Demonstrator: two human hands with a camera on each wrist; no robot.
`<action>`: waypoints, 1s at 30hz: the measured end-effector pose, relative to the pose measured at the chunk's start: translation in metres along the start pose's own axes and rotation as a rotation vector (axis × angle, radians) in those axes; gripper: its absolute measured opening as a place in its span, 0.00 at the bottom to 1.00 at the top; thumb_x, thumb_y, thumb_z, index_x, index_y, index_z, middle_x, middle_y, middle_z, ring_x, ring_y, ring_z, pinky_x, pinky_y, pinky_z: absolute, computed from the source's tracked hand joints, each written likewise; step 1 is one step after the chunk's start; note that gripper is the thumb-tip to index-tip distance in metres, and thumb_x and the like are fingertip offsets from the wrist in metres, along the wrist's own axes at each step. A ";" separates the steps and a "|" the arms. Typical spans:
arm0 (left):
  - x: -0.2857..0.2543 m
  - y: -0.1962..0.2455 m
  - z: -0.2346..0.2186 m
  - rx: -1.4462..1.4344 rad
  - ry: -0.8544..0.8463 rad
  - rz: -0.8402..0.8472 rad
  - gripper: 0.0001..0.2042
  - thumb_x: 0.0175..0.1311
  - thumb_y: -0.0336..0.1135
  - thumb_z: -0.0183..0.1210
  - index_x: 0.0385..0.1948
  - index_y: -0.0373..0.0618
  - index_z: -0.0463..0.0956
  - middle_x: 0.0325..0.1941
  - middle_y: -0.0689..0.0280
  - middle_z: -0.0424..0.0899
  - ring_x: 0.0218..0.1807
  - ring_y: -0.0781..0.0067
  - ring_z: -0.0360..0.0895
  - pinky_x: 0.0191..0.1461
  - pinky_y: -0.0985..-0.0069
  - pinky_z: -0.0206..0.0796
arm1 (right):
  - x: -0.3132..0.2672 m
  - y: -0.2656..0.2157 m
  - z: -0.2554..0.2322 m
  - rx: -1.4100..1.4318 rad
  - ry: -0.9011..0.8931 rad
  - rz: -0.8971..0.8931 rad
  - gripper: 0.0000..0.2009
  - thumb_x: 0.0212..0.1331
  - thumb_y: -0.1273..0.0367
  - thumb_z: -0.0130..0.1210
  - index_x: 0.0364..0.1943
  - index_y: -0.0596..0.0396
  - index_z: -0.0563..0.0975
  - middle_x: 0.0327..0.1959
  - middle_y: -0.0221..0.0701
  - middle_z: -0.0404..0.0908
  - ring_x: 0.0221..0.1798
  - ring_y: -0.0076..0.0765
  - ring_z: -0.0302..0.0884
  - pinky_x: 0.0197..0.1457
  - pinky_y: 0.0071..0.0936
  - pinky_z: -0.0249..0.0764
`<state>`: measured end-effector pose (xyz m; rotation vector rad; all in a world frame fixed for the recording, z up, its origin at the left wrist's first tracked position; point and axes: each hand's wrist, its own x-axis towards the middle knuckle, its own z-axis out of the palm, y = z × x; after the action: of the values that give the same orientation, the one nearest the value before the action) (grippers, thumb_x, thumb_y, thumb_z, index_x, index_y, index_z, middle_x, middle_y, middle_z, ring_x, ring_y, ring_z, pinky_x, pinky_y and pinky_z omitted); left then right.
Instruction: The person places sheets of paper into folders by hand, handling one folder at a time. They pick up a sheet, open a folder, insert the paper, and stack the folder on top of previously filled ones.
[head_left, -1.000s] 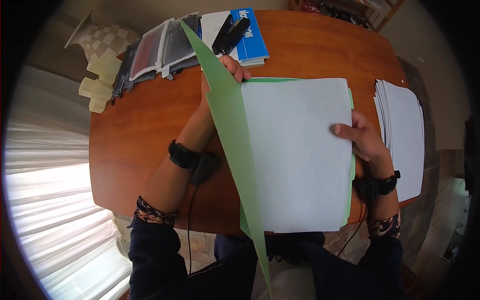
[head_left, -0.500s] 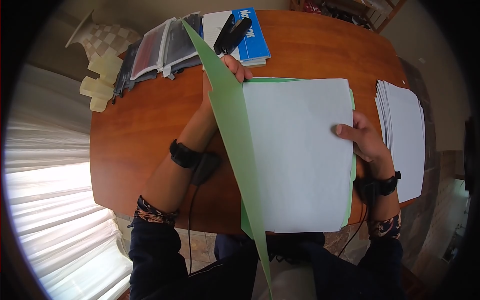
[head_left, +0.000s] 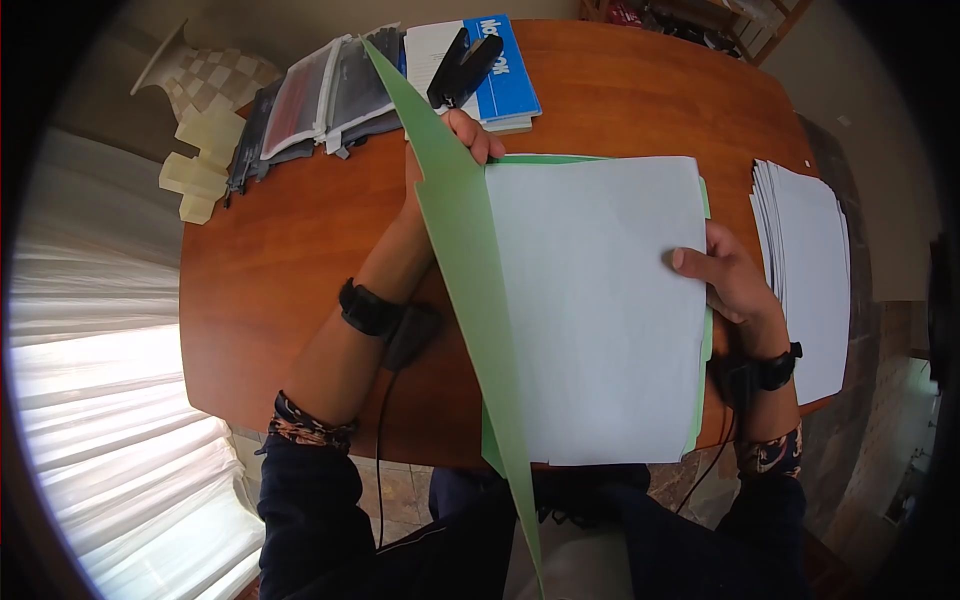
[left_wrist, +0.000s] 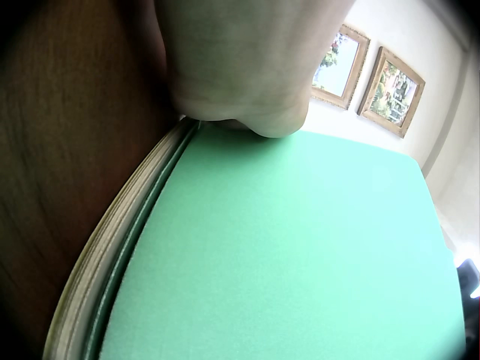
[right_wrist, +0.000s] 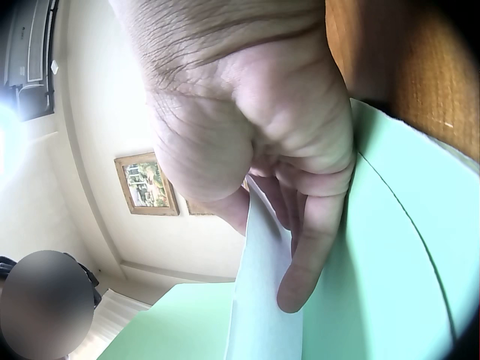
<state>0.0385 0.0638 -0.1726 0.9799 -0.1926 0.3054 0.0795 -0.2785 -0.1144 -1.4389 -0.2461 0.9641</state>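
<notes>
Hardly anything moved: right grip (head_left: 737, 277) pinches smooth white paper (head_left: 595, 330), left grip (head_left: 472, 138) apparently holds green folder (head_left: 465, 230).

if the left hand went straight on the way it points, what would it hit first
Likely the blue notebook, just beyond the left hand in the head view, or the black stapler lying there if the hand sits higher; depth is unclear.
</notes>
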 end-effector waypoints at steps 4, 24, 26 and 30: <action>0.000 0.001 -0.001 0.013 0.004 -0.011 0.10 0.62 0.37 0.65 0.27 0.45 0.74 0.25 0.65 0.77 0.38 0.64 0.80 0.41 0.71 0.75 | 0.000 0.001 -0.001 -0.009 0.009 0.003 0.20 0.62 0.68 0.63 0.55 0.63 0.75 0.46 0.33 0.82 0.47 0.25 0.80 0.55 0.26 0.76; -0.001 0.000 -0.005 0.018 -0.032 -0.011 0.10 0.62 0.38 0.65 0.30 0.45 0.74 0.27 0.66 0.77 0.40 0.65 0.80 0.43 0.70 0.75 | 0.000 0.002 -0.001 -0.006 0.007 -0.003 0.20 0.61 0.68 0.64 0.55 0.63 0.75 0.46 0.31 0.82 0.46 0.24 0.79 0.54 0.25 0.75; -0.002 0.002 -0.003 0.000 -0.014 -0.033 0.10 0.62 0.38 0.65 0.30 0.45 0.74 0.27 0.66 0.77 0.40 0.65 0.80 0.43 0.70 0.75 | 0.000 0.001 0.000 -0.008 0.008 -0.008 0.20 0.61 0.68 0.64 0.55 0.63 0.75 0.45 0.31 0.82 0.46 0.24 0.79 0.54 0.24 0.75; 0.000 0.000 -0.004 -0.010 -0.024 -0.024 0.10 0.61 0.38 0.65 0.29 0.45 0.74 0.27 0.65 0.77 0.40 0.64 0.80 0.43 0.70 0.75 | 0.001 0.002 -0.001 -0.011 0.011 -0.007 0.20 0.61 0.68 0.64 0.55 0.63 0.75 0.45 0.31 0.82 0.45 0.23 0.79 0.53 0.24 0.75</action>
<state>0.0385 0.0674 -0.1745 0.9756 -0.2046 0.2708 0.0798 -0.2793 -0.1166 -1.4522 -0.2485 0.9507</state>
